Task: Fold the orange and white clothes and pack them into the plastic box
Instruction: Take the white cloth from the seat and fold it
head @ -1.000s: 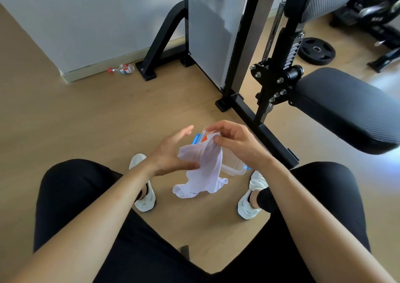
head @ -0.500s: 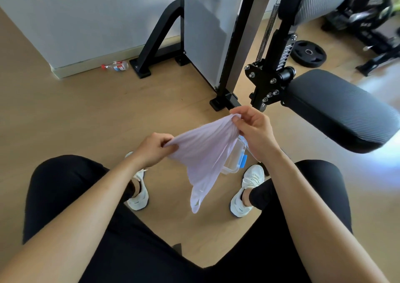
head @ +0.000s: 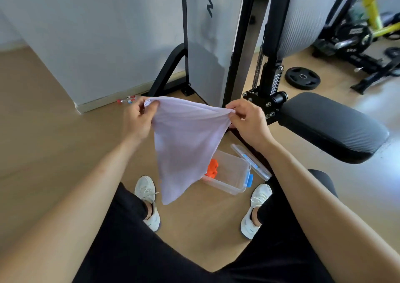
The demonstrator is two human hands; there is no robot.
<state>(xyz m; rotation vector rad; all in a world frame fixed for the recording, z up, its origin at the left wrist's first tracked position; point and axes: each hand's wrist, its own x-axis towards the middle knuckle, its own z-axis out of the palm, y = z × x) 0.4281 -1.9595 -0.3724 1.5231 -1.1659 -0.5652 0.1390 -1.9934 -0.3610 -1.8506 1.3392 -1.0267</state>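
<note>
I hold a white cloth [head: 184, 144] stretched out in the air in front of me. My left hand [head: 137, 120] pinches its left top corner and my right hand [head: 249, 120] pinches its right top corner. The cloth hangs down to a point between my feet. Below it on the floor stands a clear plastic box [head: 232, 174] with blue clasps. An orange cloth [head: 212, 168] lies inside it, partly hidden by the white cloth. The box's clear lid [head: 251, 162] leans beside it on the right.
A black gym machine frame [head: 242, 66] stands just behind the box, with a padded black seat [head: 331, 126] at the right. A weight plate [head: 302, 78] and an exercise bike [head: 368, 29] are at the far right. A small bottle [head: 127, 99] lies by the wall. My white shoes [head: 148, 200] flank the box.
Both hands have risen and spread apart, pulling the white cloth from a bunched bundle into a taut sheet. The box and the orange cloth inside it have come into view beneath.
</note>
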